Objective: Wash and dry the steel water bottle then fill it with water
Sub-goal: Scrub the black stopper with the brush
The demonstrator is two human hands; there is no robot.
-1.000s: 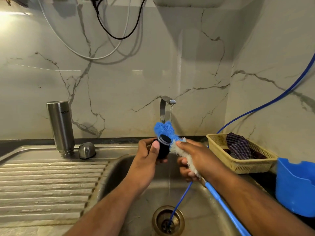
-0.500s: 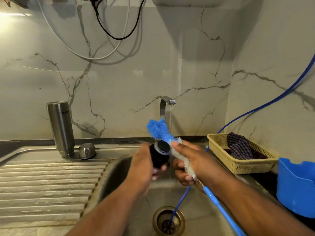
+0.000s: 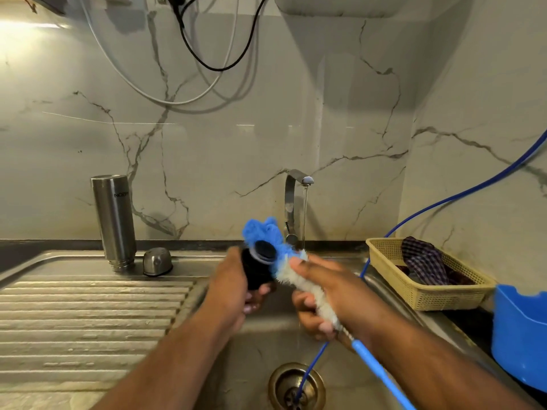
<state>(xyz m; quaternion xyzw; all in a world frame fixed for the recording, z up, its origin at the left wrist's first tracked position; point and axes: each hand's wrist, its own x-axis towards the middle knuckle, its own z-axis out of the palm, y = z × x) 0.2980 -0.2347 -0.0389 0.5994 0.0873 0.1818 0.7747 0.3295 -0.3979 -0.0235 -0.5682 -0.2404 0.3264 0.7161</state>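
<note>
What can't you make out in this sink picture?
All head view.
1. Black lid part: motion-blurred, its lower half covered by the left hand.
2. Steel bottle: mouth down, so its inside is hidden.
3. Brush: the right hand wraps its middle; handle leaves the bottom edge.
4. Blue tub: cut by the right edge; contents unseen.

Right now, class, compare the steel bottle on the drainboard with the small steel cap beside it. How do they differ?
The steel bottle is tall and cylindrical; the steel cap is low and domed. The bottle stands upside down, with its threaded neck on the drainboard; the cap sits dome up. The bottle carries lettering, which reads inverted; the cap shows none. Both are brushed steel and rest on the drainboard.
</note>
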